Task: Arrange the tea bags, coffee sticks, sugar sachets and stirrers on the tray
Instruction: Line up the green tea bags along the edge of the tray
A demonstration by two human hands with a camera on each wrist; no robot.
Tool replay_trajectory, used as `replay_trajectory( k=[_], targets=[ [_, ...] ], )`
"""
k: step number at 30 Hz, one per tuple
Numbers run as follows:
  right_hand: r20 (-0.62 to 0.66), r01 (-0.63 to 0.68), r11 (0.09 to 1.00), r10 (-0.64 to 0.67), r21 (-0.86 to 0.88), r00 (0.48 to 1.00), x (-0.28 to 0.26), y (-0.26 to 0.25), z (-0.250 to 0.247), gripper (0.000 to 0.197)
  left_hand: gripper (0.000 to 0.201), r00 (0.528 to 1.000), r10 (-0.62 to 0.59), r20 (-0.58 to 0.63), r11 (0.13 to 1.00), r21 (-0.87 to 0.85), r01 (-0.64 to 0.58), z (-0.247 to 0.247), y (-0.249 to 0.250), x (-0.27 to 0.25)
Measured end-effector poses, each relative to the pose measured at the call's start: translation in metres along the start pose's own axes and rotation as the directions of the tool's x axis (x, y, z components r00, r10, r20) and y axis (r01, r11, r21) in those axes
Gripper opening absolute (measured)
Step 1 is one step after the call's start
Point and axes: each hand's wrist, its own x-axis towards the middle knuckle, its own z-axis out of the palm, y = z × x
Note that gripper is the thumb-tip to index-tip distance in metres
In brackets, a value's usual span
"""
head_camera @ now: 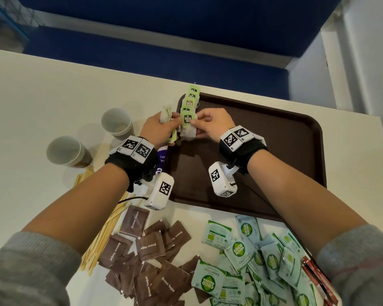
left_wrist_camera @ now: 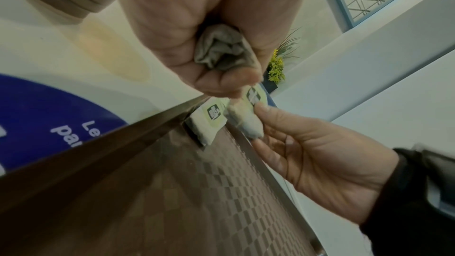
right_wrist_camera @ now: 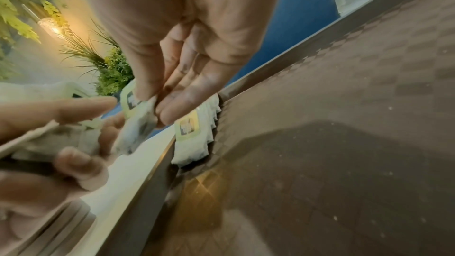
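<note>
Tea bags laid along a tray's left edge

Two paper cups (head_camera: 86, 138) and stirrers (head_camera: 102, 230) are seen left; spare bags are clutched in the left hand (head_camera: 161, 124), one tea bag (head_camera: 188, 127) is pinched by the right hand (head_camera: 210, 124) over the tray (head_camera: 296, 151); sugar sachets (head_camera: 208, 261) are strewn across the near worktop (head_camera: 42, 89).

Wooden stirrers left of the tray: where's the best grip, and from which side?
Judging by the head view, the wooden stirrers lie flat in a loose bundle, partly under the left forearm, brown sugar sachets against their right side. Probably grip across the near ends, coming from the open left side, thumb and fingers spanning the bundle's width.
</note>
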Motion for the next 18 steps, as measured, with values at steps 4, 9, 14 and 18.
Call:
replay_trajectory(
  k=[4, 9, 14, 18],
  targets=[
    [-0.068, -0.051, 0.998, 0.050, -0.020, 0.996, 0.007, 0.009, 0.002, 0.017, 0.010, 0.997, 0.003, -0.080, 1.000, -0.005, -0.004, -0.006, 0.003, 0.003],
    [-0.090, -0.082, 0.991, 0.073, -0.105, 0.993, 0.013, 0.017, 0.013, 0.011, 0.010, 0.996, 0.008, -0.085, 1.000, -0.010, -0.009, -0.010, 0.002, 0.006],
    [-0.131, -0.146, 0.988, 0.138, -0.050, 0.982, 0.020, 0.020, 0.018, 0.008, 0.010, 0.997, -0.011, -0.075, 1.000, -0.022, 0.010, -0.010, -0.003, 0.007],
    [-0.137, -0.131, 0.991, 0.126, -0.029, 0.983, 0.021, 0.022, 0.019, 0.022, 0.006, 0.996, -0.030, -0.081, 0.999, -0.040, 0.027, -0.011, -0.004, 0.008]
  ],
)
